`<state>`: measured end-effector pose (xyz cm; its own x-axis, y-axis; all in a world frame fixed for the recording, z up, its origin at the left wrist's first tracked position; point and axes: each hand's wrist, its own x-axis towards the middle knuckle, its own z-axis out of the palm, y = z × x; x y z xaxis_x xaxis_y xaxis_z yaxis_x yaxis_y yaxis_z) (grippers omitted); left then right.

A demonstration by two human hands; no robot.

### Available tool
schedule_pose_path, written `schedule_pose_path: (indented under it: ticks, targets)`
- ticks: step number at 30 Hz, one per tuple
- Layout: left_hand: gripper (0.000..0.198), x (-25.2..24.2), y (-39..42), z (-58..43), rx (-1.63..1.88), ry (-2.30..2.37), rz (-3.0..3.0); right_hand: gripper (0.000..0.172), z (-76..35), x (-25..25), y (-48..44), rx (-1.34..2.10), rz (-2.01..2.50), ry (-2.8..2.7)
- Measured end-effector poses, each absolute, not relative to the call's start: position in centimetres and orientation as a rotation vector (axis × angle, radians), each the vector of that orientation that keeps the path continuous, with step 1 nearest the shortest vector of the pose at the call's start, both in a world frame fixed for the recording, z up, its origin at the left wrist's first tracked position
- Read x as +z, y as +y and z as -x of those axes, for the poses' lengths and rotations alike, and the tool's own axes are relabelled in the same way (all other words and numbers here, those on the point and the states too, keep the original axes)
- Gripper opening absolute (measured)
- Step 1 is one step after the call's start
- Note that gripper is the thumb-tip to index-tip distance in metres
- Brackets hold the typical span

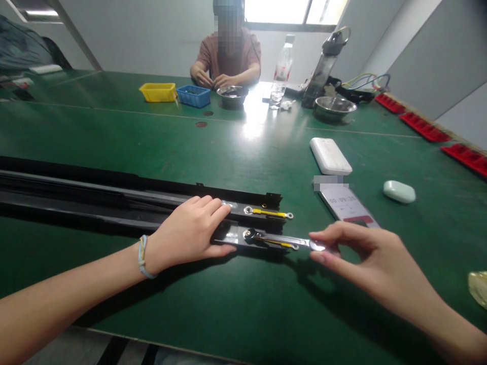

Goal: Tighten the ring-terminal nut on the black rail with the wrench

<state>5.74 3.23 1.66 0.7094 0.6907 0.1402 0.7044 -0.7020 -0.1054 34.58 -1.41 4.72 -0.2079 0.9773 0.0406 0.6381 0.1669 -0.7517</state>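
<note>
Two long black metal rails (91,195) lie side by side on the table and run off to the left. My left hand (190,228) is closed over them near their right ends, the thumb along the near side. Between the thumb and fingers of my right hand (365,263) is the handle of a silver ratchet wrench (281,238). Its head sits over a fastener on the near rail; the fastener is mostly covered. A short yellow wire (266,212) with ring terminals is attached to the far rail's end. A second yellow wire shows partly beneath the wrench.
Right of the rails lie a phone (348,203), a white box-shaped device (330,156) and a pale oval case (399,191). Across the green table (114,137), a person sits behind a yellow bin (158,93), a blue bin (194,96) and a metal bowl (232,96). Bottles stand farther right.
</note>
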Motion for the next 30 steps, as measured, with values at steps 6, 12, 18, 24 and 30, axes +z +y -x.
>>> schedule_pose_path:
  ticks: [6, 12, 18, 24, 30]
  targets:
    - [0.054, 1.6, 3.3, -5.7, -0.144, -1.134, 2.759, 0.027, -34.1, 4.8, -1.6, 0.891, 1.509, -1.941]
    - [0.054, 1.6, 3.3, -5.7, -0.163, -1.130, 2.761, 0.027, -34.4, 4.8, -1.4, 0.933, 1.516, -1.914]
    - [0.054, 1.6, 3.1, -5.7, -0.132, -1.135, 2.764, 0.030, -34.7, 4.5, -0.9, 0.923, 1.540, -1.846]
    - [0.053, 1.4, 3.1, -5.8, -0.149, -1.125, 2.760, 0.034, -34.7, 3.7, 0.0, 0.871, 1.557, -1.764]
    - [0.054, 1.6, 2.7, -5.7, -0.145, -1.119, 2.764, 0.035, -34.7, 2.8, 0.6, 0.852, 1.562, -1.714]
